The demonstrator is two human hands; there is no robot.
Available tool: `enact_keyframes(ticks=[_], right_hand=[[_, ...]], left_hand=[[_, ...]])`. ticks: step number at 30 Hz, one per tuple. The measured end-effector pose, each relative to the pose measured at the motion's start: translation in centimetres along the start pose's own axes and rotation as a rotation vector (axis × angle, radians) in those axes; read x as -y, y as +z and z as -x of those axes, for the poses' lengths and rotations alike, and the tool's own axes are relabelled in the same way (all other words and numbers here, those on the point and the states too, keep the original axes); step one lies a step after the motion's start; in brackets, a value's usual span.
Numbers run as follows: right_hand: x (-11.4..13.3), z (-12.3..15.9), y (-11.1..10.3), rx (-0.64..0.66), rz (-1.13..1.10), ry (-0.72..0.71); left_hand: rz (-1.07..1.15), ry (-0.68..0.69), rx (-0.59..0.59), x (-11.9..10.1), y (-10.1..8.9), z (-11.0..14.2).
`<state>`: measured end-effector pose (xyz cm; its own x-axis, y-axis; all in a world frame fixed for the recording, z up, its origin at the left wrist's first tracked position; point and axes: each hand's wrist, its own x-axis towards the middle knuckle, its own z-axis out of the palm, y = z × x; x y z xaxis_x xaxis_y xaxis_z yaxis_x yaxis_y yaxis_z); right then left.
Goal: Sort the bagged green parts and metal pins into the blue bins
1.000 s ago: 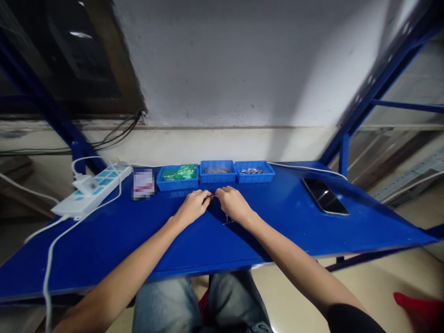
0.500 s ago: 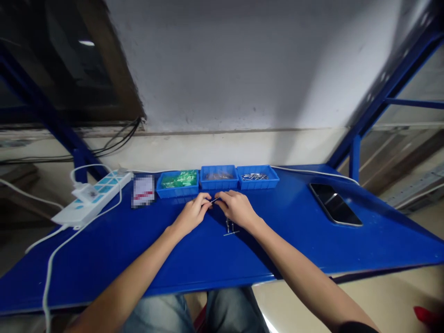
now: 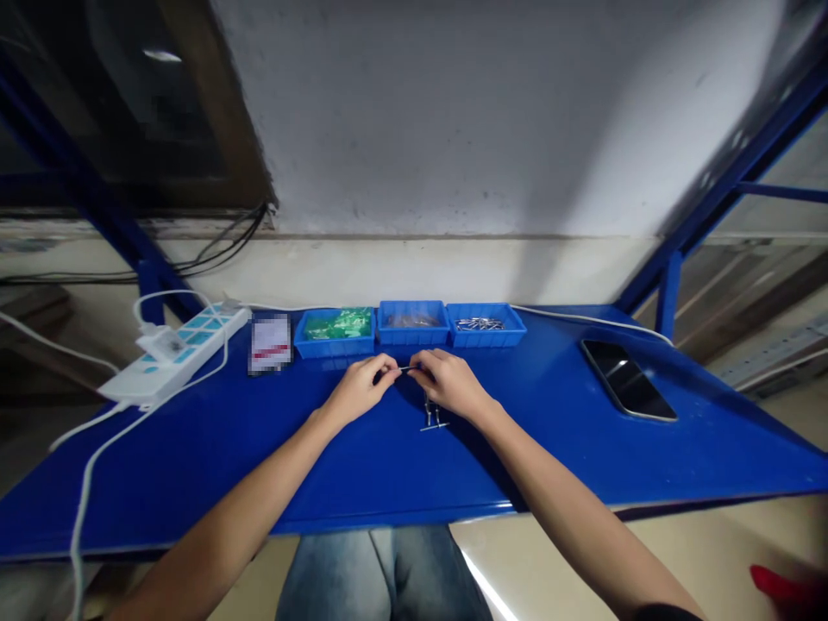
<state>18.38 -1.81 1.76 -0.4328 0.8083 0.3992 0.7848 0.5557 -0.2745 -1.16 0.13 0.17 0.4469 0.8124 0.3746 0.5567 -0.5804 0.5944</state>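
Note:
Between my two hands, just in front of the blue bins, is a thin metal pin (image 3: pixel 407 368). My left hand (image 3: pixel 363 385) pinches one end between thumb and fingertips. The other end is in the fingertips of my right hand (image 3: pixel 453 379), whose fingers partly cover it. Below my right hand, several slim metal pins (image 3: pixel 435 425) lie on the blue table, some partly hidden under that hand. Too little of the held pin shows to tell whether anything is fitted on it.
Along the back stand a blue bin (image 3: pixel 336 347) with green pieces, one (image 3: pixel 414 335) with small brownish pieces, and one (image 3: pixel 486 337) with metal pins. A blurred card (image 3: pixel 270 341) and a power strip (image 3: pixel 185 349) with cables are left; a phone (image 3: pixel 627 379) lies right.
My hands have drawn slightly apart, so more of the pin shows between them, and it now lies nearly level. The camera view has shifted a little.

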Motion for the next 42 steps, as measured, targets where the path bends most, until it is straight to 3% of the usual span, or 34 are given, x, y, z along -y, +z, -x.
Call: enact_keyframes(ticks=[6, 10, 12, 15, 17, 21, 24, 27, 30, 33, 37, 42], right_hand=[[0.2, 0.5, -1.0, -0.010, 0.017, -0.072], [-0.5, 0.3, -2.3, -0.047, 0.022, -0.166], [-1.7, -0.1, -3.3, -0.191, -0.023, -0.125], [-4.4, -1.0, -4.5, -0.579, -0.032, 0.120], [-6.5, -1.3, -4.6, -0.683, 0.012, 0.246], [-8.8, -0.7, -3.2, -0.568, 0.101, 0.380], [-8.2, 0.1, -2.5, -0.508, 0.123, 0.365], [-6.7, 0.2, -2.7, -0.565, 0.114, 0.319], [-5.4, 0.0, -2.9, -0.525, -0.002, 0.288], [-4.4, 0.0, -2.6, -0.314, -0.111, 0.185], [-3.2, 0.0, -1.8, -0.087, -0.090, -0.020], [-2.5, -0.2, -1.0, -0.006, -0.033, -0.112]], left_hand=[[-0.021, 0.069, 0.033, -0.1, -0.2, 0.2], [0.027, 0.030, 0.044, -0.4, -0.1, 0.1], [0.043, -0.006, 0.038, -0.7, 0.0, 0.0], [-0.042, 0.010, 0.047, -1.5, 0.2, -0.1], [-0.110, 0.050, 0.105, -2.4, 0.4, -0.2], [-0.183, 0.138, 0.218, -4.4, 1.3, -0.7], [-0.260, 0.153, 0.247, -5.5, 2.4, -1.3], [-0.339, 0.166, 0.238, -5.7, 3.2, -1.6], [-0.300, 0.168, 0.179, -5.1, 3.4, -1.8], [-0.136, 0.115, 0.091, -3.7, 2.7, -1.9], [-0.038, 0.047, -0.011, -1.4, 1.5, -2.2], [0.045, -0.006, -0.078, -0.4, 2.0, -2.2]])
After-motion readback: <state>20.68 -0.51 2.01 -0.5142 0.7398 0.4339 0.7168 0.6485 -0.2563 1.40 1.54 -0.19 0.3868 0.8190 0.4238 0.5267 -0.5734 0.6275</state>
